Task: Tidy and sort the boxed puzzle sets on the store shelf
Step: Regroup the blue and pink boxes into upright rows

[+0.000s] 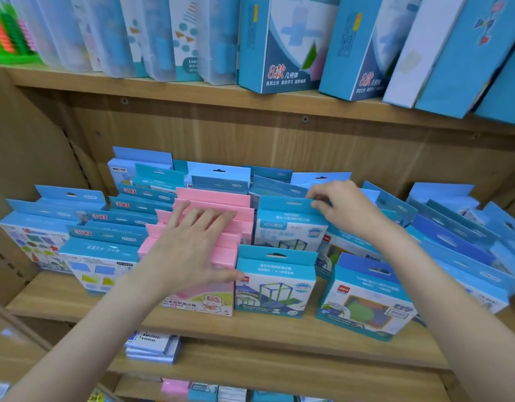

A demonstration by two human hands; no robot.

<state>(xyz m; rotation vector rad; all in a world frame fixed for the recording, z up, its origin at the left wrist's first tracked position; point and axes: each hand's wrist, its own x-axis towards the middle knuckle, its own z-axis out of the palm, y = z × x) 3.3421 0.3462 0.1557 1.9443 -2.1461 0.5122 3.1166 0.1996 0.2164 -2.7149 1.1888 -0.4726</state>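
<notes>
Pink boxes (218, 224) are stacked front to back in a row near the middle of the wooden shelf (62, 303), flanked left and right by rows of blue boxed puzzle sets; the row's long axis runs from near to far, and each box stands upright with its hang tab at the top. The left hand (192, 242) is laid flat over the tops of the pink row, fingers straight and spread, pointing far and slightly right, thumb down against the near right edge beside a blue box with a cube frame print (275, 282); nothing is gripped by it, the tabs being only pressed. The right hand (346, 210) is reached further in and to the right; the hang tab of the second blue box (291, 224) in the neighbouring row is pinched between thumb and curled fingertips, with the wrist raised and the forearm coming in from the near right. That pinched box lies just right of the pink row and directly behind the cube frame box, so it is the right hand that is nearer to it; the coming move is judged to turn on drawing it up or tilting it along the near-far line while the pink row is held steady. Taller blue cartons (279, 44) are leaned on the upper shelf.
</notes>
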